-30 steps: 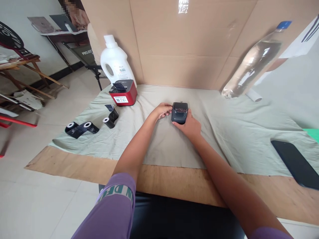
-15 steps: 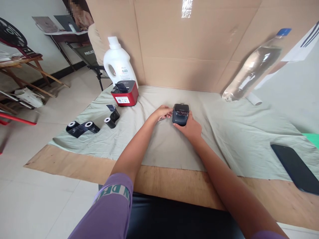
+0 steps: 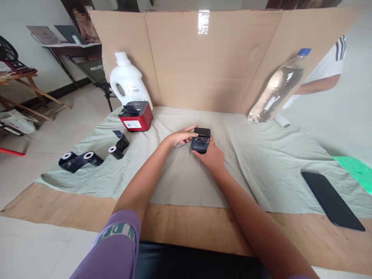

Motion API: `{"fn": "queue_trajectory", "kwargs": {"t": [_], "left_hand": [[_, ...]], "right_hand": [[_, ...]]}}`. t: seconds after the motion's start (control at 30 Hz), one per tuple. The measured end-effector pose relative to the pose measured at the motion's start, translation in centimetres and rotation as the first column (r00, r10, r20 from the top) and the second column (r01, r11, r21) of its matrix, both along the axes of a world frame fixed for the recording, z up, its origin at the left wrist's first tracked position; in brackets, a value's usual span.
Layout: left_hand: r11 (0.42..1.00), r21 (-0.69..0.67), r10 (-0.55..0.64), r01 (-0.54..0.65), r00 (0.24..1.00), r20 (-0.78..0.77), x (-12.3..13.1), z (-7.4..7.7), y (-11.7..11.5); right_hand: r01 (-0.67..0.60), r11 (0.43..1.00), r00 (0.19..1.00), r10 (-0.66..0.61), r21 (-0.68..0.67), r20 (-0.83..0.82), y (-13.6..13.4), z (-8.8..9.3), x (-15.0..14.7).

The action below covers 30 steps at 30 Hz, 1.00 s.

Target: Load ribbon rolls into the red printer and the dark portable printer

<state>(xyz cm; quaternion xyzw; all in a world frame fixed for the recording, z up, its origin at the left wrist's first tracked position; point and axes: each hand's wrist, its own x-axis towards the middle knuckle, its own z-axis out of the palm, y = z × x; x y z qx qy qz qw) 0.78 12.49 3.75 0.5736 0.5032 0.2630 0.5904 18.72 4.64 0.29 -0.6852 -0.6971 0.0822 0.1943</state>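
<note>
A small black portable printer (image 3: 200,147) sits on the grey-green cloth in front of me, its lid at the far side and a shiny dark strip across its middle. My right hand (image 3: 213,155) wraps its right side and near corner, thumb along the front edge. At its left, my left hand (image 3: 183,136) has its fingers stretched out, the tips touching the lid's left edge and top. Left of my hands lie unrolled black paper rolls (image 3: 116,151), with more joined rolls (image 3: 77,161) farther left. Behind them stands a red and black printer (image 3: 136,117) with a dark strip sticking up.
A white jug (image 3: 129,81) stands behind the red printer, against a cardboard screen (image 3: 200,69). Right of it leans a clear bottle (image 3: 279,85) with a blue cap, beside a paper tube (image 3: 281,120). A phone (image 3: 333,201) lies at the right. Another person's arm (image 3: 318,85) shows beyond the screen.
My left fingers have gone from curled beside the printer to stretched onto its lid. My right hand keeps its hold. The view has shifted, and a person's arm now shows at the right.
</note>
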Motion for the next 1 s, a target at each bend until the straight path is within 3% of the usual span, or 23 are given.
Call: {"fn": "queue_trajectory", "kwargs": {"t": [0.17, 0.27, 0.37, 0.53, 0.7, 0.77, 0.83, 0.87, 0.93, 1.0], "left_hand": [[0.989, -0.055, -0.136, 0.137, 0.991, 0.010, -1.0, 1.0, 1.0], [0.976, -0.045, -0.214, 0.211, 0.972, -0.094, -1.5, 1.8, 1.6], [0.979, -0.025, -0.204, 0.203, 0.957, -0.205, -1.8, 2.3, 2.5], [0.992, 0.113, -0.029, 0.051, 0.981, -0.192, -1.0, 2.0, 5.4], [0.973, 0.016, 0.226, -0.230, 0.939, -0.258, 1.9, 1.0, 7.8], [0.939, 0.116, 0.343, -0.323, 0.906, -0.249, 2.8, 0.7, 7.3], [0.873, 0.350, 0.423, -0.340, 0.885, -0.196, 3.2, 0.6, 6.3], [0.839, 0.470, 0.400, -0.275, 0.897, -0.188, 3.3, 0.7, 5.6], [0.784, 0.620, 0.222, 0.011, 0.928, -0.298, 3.3, 1.2, 4.5], [0.727, 0.600, 0.041, 0.332, 0.852, -0.521, 3.5, 2.1, 3.8]], "right_hand": [[0.004, 1.000, 0.999, -0.005, -0.021, -0.032, 0.1, 0.0, 0.1], [0.000, 1.000, 0.998, -0.002, -0.025, -0.057, 0.1, -0.1, 0.2], [-0.007, 1.000, 0.998, 0.004, -0.031, -0.070, 0.2, -0.1, 0.2], [-0.037, 0.998, 0.997, 0.033, -0.057, -0.067, 0.3, 0.0, 0.3], [-0.043, 0.998, 0.997, 0.040, -0.051, -0.066, 0.4, 0.1, 0.3], [-0.037, 0.998, 0.997, 0.034, -0.050, -0.063, 0.4, 0.1, 0.3], [-0.043, 0.998, 0.997, 0.040, -0.042, -0.061, 0.3, 0.1, 0.4], [-0.049, 0.998, 0.997, 0.047, -0.036, -0.062, 0.3, 0.1, 0.4], [-0.061, 0.998, 0.996, 0.059, -0.030, -0.067, 0.2, 0.1, 0.4], [-0.064, 0.998, 0.996, 0.062, -0.030, -0.072, 0.2, 0.1, 0.4]]}}
